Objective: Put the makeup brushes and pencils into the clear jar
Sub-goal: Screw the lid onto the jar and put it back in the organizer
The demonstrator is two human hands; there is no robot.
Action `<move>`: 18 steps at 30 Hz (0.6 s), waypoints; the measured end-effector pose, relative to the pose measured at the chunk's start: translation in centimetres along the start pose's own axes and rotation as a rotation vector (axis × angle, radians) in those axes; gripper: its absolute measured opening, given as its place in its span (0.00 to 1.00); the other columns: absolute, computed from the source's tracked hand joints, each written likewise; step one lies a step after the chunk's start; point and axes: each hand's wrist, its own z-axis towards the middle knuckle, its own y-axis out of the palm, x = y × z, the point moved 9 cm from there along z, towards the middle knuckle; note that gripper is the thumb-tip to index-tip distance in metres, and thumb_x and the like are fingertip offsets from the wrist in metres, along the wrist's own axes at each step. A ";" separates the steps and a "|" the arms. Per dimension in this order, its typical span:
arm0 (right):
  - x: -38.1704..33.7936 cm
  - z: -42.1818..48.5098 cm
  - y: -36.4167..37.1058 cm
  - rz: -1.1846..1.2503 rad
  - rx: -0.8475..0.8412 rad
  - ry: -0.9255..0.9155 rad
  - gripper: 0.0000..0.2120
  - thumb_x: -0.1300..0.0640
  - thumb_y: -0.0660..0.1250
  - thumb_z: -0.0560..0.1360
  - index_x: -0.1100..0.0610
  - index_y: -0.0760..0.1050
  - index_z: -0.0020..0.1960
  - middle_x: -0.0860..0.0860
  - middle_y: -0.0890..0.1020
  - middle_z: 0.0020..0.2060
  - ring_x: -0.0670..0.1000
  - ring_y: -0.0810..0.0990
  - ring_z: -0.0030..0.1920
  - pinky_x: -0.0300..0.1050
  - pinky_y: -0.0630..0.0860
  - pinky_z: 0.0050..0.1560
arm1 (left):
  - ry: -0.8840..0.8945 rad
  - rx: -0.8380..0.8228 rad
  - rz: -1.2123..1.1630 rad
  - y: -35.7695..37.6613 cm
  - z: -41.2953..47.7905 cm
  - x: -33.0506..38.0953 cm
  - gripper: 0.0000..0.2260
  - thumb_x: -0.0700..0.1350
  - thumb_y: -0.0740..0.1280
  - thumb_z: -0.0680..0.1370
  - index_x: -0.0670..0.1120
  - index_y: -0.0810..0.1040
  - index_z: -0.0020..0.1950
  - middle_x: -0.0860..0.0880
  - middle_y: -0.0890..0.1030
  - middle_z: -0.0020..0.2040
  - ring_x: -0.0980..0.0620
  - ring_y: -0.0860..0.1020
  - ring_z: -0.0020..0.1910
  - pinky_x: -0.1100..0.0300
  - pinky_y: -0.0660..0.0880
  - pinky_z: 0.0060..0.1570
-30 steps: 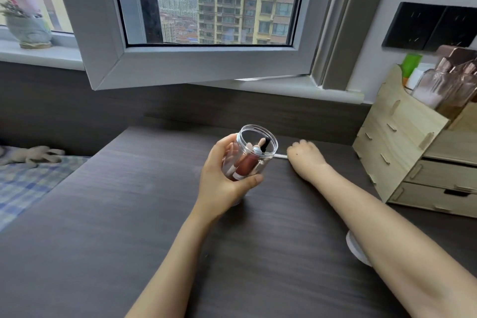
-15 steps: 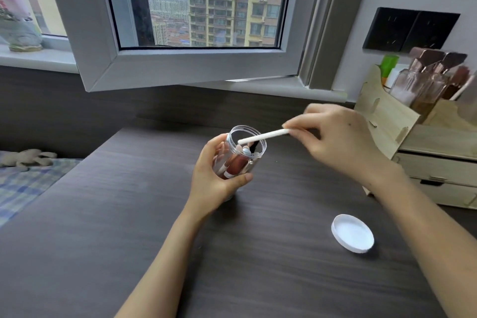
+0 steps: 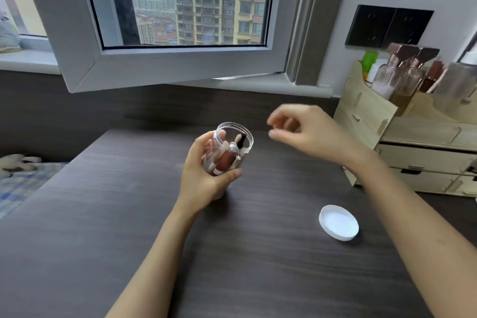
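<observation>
While the left hand (image 3: 204, 175) wraps around the clear jar (image 3: 231, 148), fingers closed on its side w/ thumb across the front, the jar sits tilted a bit, mouth open and facing up toward the camera, its base hidden behind the hand so can't tell if it touches the desk (image 3: 103, 227). Inside: a reddish-brown tube, a white-tipped pencil (image 3: 233, 146), something black, plus a few pale sticks, all leaning against the wall of the jar. Right hand (image 3: 307, 134) hovers just to the right of the jar mouth, blurry, fingers loosely curled and apart, nothing in them afaict. White lid (image 3: 338, 222) lies flat on the desk, well apart from the jar, near the right forearm. Wooden drawer organizer (image 3: 418, 152) w/ bottles on top stands at the right edge of the desk. Open window (image 3: 165, 59) behind.
</observation>
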 end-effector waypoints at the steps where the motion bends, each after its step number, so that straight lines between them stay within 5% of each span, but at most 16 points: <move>1: 2.2 -1.4 0.8 -0.089 -0.122 0.079 0.14 0.47 0.70 0.71 0.49 0.77 0.54 0.47 0.82 0.49 0.48 0.79 0.47 0.47 0.77 0.52 | -0.004 -0.001 -0.009 0.2 -0.1 0.1 0.32 0.41 0.78 0.60 0.60 0.71 0.59 0.66 0.78 0.58 0.65 0.78 0.56 0.68 0.74 0.57; 4: 8.0 -7.7 4.2 -0.322 -0.565 0.314 0.30 0.37 0.69 0.68 0.43 0.67 0.67 0.44 0.73 0.62 0.47 0.72 0.62 0.45 0.71 0.61 | -0.026 -0.007 -0.055 1.2 -0.4 0.5 0.31 0.40 0.77 0.61 0.59 0.70 0.59 0.65 0.77 0.57 0.69 0.77 0.53 0.73 0.73 0.53; 7: 10.0 -11.9 6.3 -0.384 -0.722 0.374 0.40 0.35 0.68 0.66 0.41 0.56 0.73 0.46 0.68 0.65 0.49 0.67 0.65 0.45 0.69 0.61 | -0.049 -0.053 -0.108 2.9 -0.7 0.8 0.32 0.40 0.76 0.61 0.56 0.70 0.61 0.56 0.77 0.60 0.69 0.77 0.53 0.73 0.73 0.53; 10: 11.0 -13.1 7.2 -0.419 -0.706 0.390 0.41 0.35 0.67 0.67 0.39 0.52 0.74 0.48 0.66 0.65 0.52 0.66 0.66 0.47 0.68 0.62 | -0.066 -0.094 -0.133 4.0 -1.2 0.8 0.33 0.40 0.77 0.61 0.56 0.70 0.62 0.52 0.78 0.59 0.64 0.77 0.55 0.69 0.74 0.55; 14: 10.7 -12.4 7.0 -0.361 -0.639 0.335 0.31 0.39 0.67 0.69 0.39 0.62 0.70 0.48 0.68 0.55 0.50 0.68 0.62 0.45 0.69 0.60 | -0.087 -0.140 -0.159 5.1 -1.8 0.7 0.32 0.38 0.76 0.61 0.57 0.71 0.61 0.54 0.78 0.59 0.68 0.77 0.53 0.73 0.73 0.50; 18: 7.5 -8.7 4.3 0.146 -0.205 0.256 0.20 0.44 0.71 0.69 0.40 0.72 0.59 0.48 0.72 0.54 0.46 0.75 0.55 0.42 0.74 0.58 | -0.097 -0.179 -0.185 5.8 -2.0 0.6 0.32 0.38 0.76 0.62 0.55 0.70 0.62 0.50 0.78 0.62 0.64 0.78 0.56 0.71 0.74 0.50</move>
